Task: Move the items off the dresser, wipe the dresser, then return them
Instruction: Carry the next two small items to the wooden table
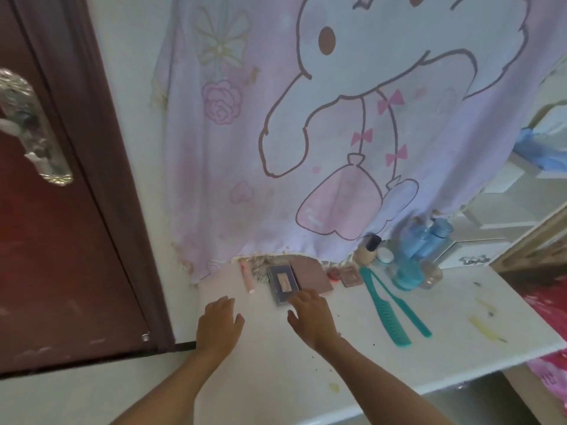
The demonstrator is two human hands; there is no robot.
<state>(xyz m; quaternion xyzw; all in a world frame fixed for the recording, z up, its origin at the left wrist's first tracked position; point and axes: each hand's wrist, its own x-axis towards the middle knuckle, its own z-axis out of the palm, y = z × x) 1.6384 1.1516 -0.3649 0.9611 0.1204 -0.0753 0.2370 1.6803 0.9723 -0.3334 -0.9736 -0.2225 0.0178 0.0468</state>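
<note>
We find both hands empty, spread: left hand [219, 325] above the dresser [270, 357], right hand [310, 314] at the palette [283, 285]. We advise lifting it level, clear of the tube [247, 279].

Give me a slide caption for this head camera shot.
Open left hand and right hand extend toward a dark palette near teal combs on the cluttered white dresser.

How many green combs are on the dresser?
2. The left comb lies nearest the right hand; the right comb lies beside it, their tops meeting by the blue bottles on the dresser.
</note>
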